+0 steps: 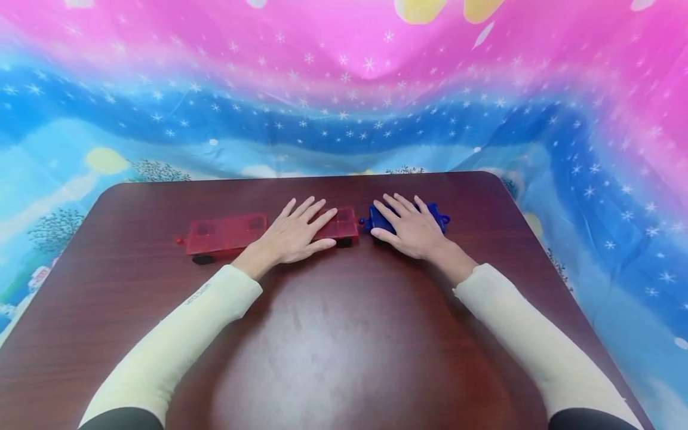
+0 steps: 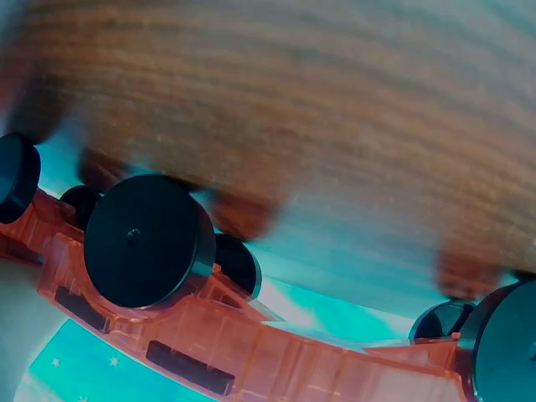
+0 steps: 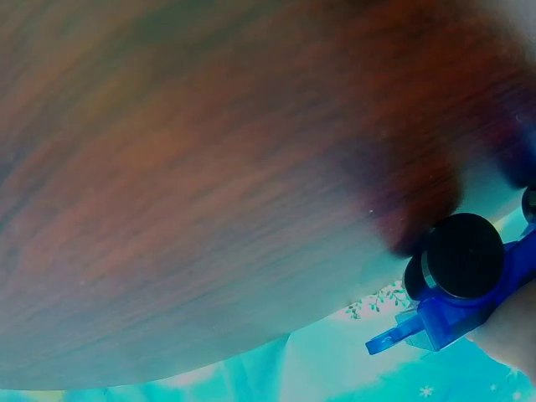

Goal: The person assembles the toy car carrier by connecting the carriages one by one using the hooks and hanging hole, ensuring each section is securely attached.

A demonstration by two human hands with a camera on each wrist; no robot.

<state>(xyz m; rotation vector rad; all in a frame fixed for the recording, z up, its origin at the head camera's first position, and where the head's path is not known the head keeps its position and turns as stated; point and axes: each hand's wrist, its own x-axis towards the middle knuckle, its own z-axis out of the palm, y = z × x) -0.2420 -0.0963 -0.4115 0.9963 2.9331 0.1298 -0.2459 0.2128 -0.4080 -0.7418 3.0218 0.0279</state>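
My left hand [image 1: 294, 236], fingers spread, rests across red translucent toy train cars. One red car [image 1: 226, 234] shows to the left of the hand and a red section [image 1: 344, 224] shows to its right; the stretch between is hidden under the palm. In the left wrist view, black wheels [image 2: 146, 241] stand along the red chassis [image 2: 276, 356]. My right hand [image 1: 414, 230] lies with spread fingers over a blue toy train car [image 1: 380, 218], covering most of it. The blue car's loop coupling [image 3: 389, 337] shows in the right wrist view. The blue car's left coupling is right at the red section's end.
The cars stand in a row on a brown wooden table [image 1: 322, 334], toward its far edge. A pink and blue patterned cloth [image 1: 344, 107] hangs behind and along the right side. Pale sleeves [image 1: 177, 346] cover both forearms.
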